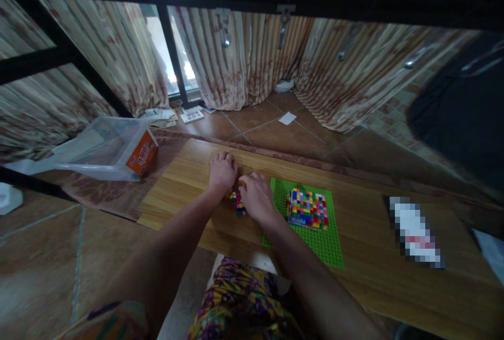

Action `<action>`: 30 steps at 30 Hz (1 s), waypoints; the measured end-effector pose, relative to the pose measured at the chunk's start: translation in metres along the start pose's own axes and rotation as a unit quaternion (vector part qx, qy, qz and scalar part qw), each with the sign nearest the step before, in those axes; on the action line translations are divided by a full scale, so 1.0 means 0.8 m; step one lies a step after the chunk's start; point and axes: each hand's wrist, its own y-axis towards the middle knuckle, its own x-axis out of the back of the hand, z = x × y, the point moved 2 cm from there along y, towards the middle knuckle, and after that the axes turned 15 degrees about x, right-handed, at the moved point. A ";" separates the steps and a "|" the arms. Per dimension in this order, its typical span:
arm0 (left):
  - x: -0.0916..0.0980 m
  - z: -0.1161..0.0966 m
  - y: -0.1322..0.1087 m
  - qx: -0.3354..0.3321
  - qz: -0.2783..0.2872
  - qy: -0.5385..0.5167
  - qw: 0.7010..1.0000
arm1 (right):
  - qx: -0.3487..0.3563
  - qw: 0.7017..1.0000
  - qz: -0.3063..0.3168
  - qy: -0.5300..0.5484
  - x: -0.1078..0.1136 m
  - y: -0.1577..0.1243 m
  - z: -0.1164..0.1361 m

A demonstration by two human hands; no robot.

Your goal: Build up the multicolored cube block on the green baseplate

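My left hand (222, 171) and my right hand (255, 195) rest close together on a low wooden table (370, 256), both with fingers curled. Between and just under them lies a small cluster of multicoloured bricks (238, 204); both hands touch or pinch it, though the grip itself is hidden. To the right lies a green baseplate (323, 245) carrying a square block of multicoloured bricks (308, 208), just beside my right hand.
A clear plastic box with an orange label (114, 148) lies on its side left of the table. Papers (191, 115) lie on the tiled floor by the curtains. A pixelated item (415, 231) sits at the table's right. A black frame crosses overhead.
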 end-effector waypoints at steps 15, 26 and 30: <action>-0.002 -0.001 -0.002 -0.007 -0.016 -0.007 1.000 | 0.029 0.995 -0.063 0.072 0.017 -0.036 -0.001; 0.000 -0.001 -0.002 -0.008 -0.018 -0.010 1.000 | 0.007 0.997 -0.049 0.055 -0.009 -0.104 0.008; 0.001 -0.001 -0.002 -0.006 -0.011 -0.017 1.000 | -0.003 0.996 -0.064 0.061 -0.007 -0.103 0.007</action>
